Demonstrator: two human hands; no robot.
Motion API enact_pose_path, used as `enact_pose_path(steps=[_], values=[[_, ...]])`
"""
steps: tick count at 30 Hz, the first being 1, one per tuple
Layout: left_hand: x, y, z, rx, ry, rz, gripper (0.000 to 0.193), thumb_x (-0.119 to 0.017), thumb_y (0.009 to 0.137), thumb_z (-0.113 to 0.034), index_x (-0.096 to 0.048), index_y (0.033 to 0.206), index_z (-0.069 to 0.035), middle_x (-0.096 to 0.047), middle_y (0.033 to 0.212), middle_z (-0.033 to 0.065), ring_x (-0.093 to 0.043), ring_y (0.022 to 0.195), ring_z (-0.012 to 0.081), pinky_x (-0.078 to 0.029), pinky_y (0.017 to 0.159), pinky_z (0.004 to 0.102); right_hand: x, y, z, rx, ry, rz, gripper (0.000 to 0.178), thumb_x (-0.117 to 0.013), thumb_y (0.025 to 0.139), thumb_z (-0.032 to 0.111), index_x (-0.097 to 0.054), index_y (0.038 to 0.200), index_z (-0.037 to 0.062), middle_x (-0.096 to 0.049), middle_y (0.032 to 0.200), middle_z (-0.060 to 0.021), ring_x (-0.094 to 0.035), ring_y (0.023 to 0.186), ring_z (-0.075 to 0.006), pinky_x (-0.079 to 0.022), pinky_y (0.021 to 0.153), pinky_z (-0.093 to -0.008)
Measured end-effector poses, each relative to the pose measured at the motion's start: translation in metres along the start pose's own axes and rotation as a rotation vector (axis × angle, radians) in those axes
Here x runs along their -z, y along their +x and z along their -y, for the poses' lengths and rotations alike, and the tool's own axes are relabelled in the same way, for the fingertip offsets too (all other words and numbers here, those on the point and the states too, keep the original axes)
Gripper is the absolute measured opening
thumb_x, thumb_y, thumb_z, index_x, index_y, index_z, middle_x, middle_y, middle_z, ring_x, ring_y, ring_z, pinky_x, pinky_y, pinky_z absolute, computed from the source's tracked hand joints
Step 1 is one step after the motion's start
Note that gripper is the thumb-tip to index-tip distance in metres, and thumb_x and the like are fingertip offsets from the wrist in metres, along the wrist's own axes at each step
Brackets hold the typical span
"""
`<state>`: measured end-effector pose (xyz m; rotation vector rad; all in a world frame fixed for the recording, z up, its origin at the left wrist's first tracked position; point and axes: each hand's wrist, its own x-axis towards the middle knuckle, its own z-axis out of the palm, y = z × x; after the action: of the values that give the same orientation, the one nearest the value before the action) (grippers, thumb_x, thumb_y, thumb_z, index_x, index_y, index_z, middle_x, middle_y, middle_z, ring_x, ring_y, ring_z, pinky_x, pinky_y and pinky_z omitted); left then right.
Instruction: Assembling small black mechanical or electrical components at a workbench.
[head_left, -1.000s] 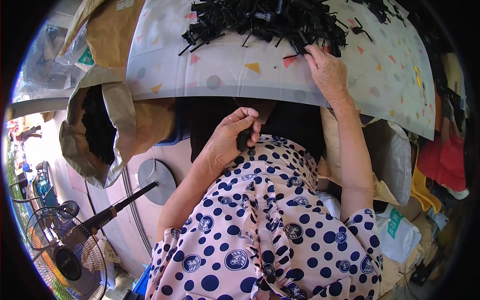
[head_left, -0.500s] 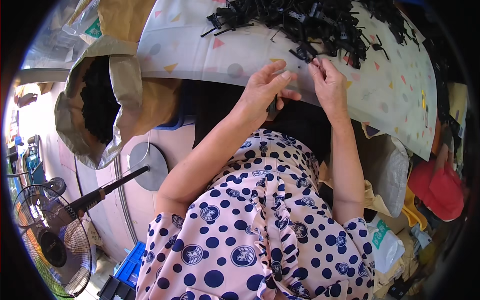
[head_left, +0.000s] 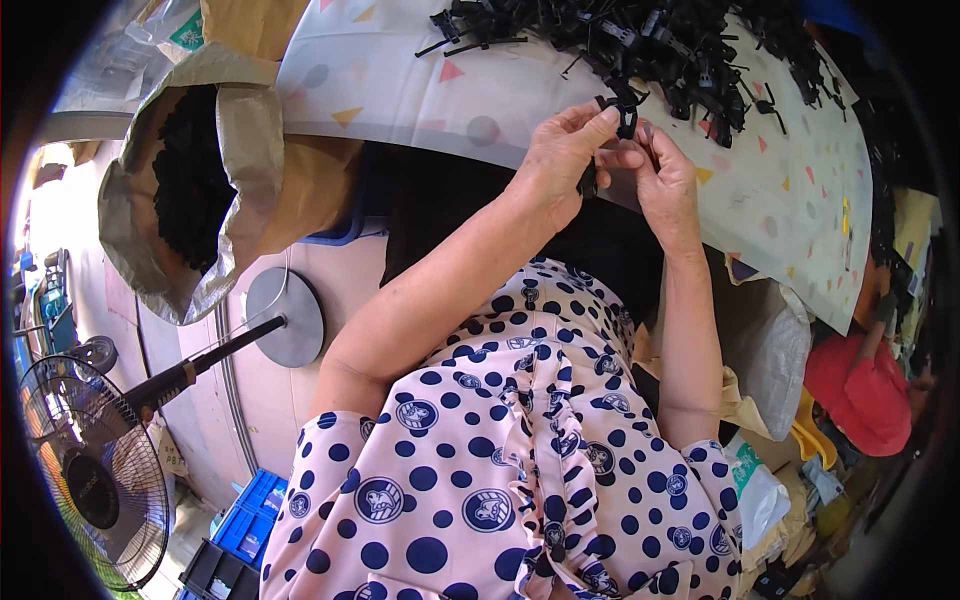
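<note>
Between my hands, just over the near edge of the table (head_left: 400,135), is a small black plastic part (head_left: 627,118). My left hand (head_left: 572,150) pinches it between thumb and fingers. Another dark piece shows under that palm, too hidden to name. Close on the right, my right hand (head_left: 667,185) has its thumb and fingertips pressed together beside the part; whatever they grip is too small to make out. Beyond my hands a heap of similar black plastic parts (head_left: 660,40) with thin arms is spread on the patterned cover.
An open paper sack (head_left: 250,150) with black contents stands left of the table. A floor fan (head_left: 95,490) and a blue crate (head_left: 250,520) are at the lower left. On the right are a pale sack (head_left: 770,350) and a red cloth item (head_left: 860,390).
My left hand has moved up and right and now grips a black plastic part from the heap's near edge. My right hand has drawn slightly back toward me.
</note>
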<state>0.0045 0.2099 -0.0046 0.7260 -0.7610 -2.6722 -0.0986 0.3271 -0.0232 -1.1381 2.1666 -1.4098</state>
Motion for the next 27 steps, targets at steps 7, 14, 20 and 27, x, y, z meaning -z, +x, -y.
enact_pose_path(steps=[7, 14, 20, 27], values=[[0.002, 0.015, -0.002, -0.051, -0.115, -0.104, 0.020, -0.065, 0.087, -0.008, -0.056, 0.105, -0.005, -0.067, 0.084, 0.0073, -0.063, 0.060, 0.0139, -0.040, 0.045, 0.0229, -0.010, 0.003, 0.008, 0.018, 0.080, -0.164, 0.015, -0.060, 0.090, 0.007, -0.056, 0.103, 0.0002, -0.053, 0.072, -0.0006, -0.046, 0.067, -0.0063, -0.042, 0.063, -0.0203], [0.013, -0.019, -0.012, -0.170, 0.200, -0.118, 0.028, -0.065, 0.085, -0.007, -0.053, 0.111, -0.008, -0.066, 0.087, 0.0078, -0.061, 0.066, 0.0115, -0.041, 0.050, 0.0193, 0.000, 0.001, 0.017, -0.114, 0.295, -0.208, 0.041, -0.048, 0.098, 0.033, -0.050, 0.128, 0.0041, -0.045, 0.066, 0.0047, -0.036, 0.054, -0.0027, -0.027, 0.048, -0.0172], [0.016, -0.051, -0.009, -0.286, 0.369, -0.064, 0.030, -0.065, 0.085, -0.005, -0.057, 0.114, -0.006, -0.062, 0.082, 0.0020, -0.056, 0.064, 0.0058, -0.038, 0.048, 0.0177, -0.015, -0.026, 0.063, -0.215, 0.373, 0.131, 0.042, -0.042, 0.101, 0.035, -0.052, 0.124, 0.0021, -0.044, 0.068, 0.0056, -0.038, 0.057, -0.0028, -0.029, 0.050, -0.0178], [0.022, -0.069, -0.010, -0.382, 0.540, -0.066, 0.032, -0.062, 0.086, -0.001, -0.058, 0.117, -0.004, -0.061, 0.081, 0.0009, -0.055, 0.066, 0.0048, -0.045, 0.054, 0.0173, -0.040, -0.034, 0.071, -0.272, 0.496, 0.167, 0.040, -0.044, 0.100, 0.033, -0.050, 0.127, 0.0028, -0.049, 0.075, 0.0078, -0.037, 0.058, 0.0012, -0.025, 0.049, -0.0144]])
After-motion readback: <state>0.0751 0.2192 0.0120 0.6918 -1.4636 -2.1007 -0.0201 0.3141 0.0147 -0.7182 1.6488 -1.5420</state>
